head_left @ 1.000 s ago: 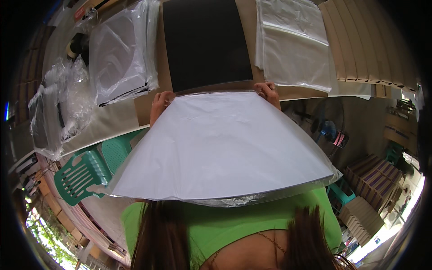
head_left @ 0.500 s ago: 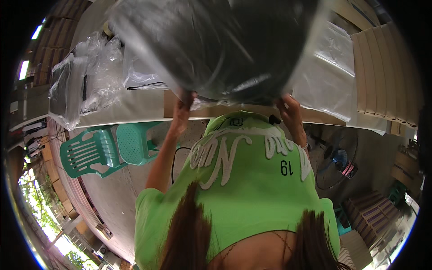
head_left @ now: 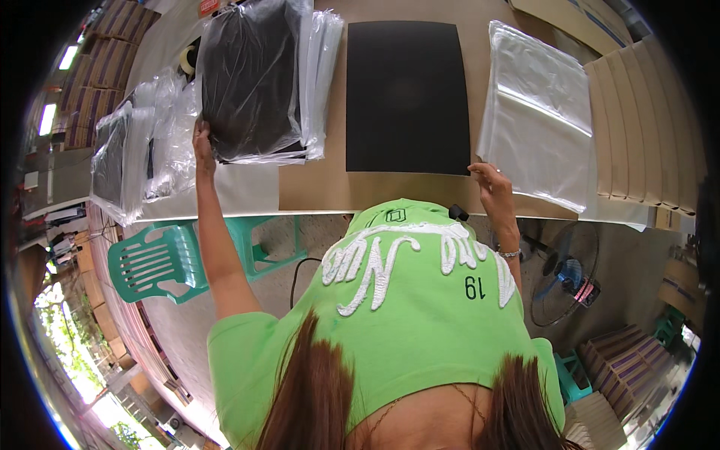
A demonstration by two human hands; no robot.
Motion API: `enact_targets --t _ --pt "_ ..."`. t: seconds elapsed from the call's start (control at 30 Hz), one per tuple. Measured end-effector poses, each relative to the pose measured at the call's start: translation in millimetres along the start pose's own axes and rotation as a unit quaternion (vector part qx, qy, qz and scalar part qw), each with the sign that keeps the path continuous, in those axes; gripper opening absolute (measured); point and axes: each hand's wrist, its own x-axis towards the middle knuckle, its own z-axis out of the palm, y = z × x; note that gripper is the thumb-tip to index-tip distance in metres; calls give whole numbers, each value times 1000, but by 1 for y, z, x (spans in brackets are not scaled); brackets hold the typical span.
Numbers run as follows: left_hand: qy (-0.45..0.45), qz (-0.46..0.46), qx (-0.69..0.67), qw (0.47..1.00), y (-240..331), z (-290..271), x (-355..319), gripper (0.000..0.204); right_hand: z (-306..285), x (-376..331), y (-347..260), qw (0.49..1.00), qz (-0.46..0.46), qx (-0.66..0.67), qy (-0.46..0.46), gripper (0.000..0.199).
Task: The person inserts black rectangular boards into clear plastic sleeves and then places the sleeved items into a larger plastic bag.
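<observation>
A black sheet in a clear plastic bag (head_left: 251,79) lies on top of a stack of bagged sheets at the left of the table. My left hand (head_left: 203,150) is closed on its lower left edge. In the middle, a bare black sheet (head_left: 406,97) lies flat on brown cardboard. At its near right corner are the curled fingers of my right hand (head_left: 493,187), closed on that corner. Just beyond this hand is a stack of clear plastic bags (head_left: 536,124).
Crumpled clear plastic (head_left: 171,142) and more bagged sheets (head_left: 112,161) sit at the far left beside a tape roll (head_left: 187,58). Folded cardboard (head_left: 641,124) is stacked at the right. A green chair (head_left: 157,259) and a fan (head_left: 566,274) stand below the table edge.
The bagged sheet has moved from in front of me onto the left stack. My left hand went left with it; my right hand let go of it. The bare black sheet now shows.
</observation>
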Motion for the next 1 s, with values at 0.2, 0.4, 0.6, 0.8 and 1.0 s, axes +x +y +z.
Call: enact_targets --t 0.2,0.4,0.6,0.8,1.0 --pt "75 15 360 930 -47 -32 38 45 -13 5 9 999 25 -20 31 21" --pt "155 -134 489 848 -86 9 37 49 -20 9 22 997 53 -24 45 20" --pt "135 -41 574 806 -75 -6 32 55 -27 30 45 976 -5 -154 155 16" --pt "61 59 524 848 -5 94 21 59 -43 80 89 955 34 -198 219 16" --pt "-41 68 408 910 58 176 14 62 -53 106 117 950 56 -190 240 9"
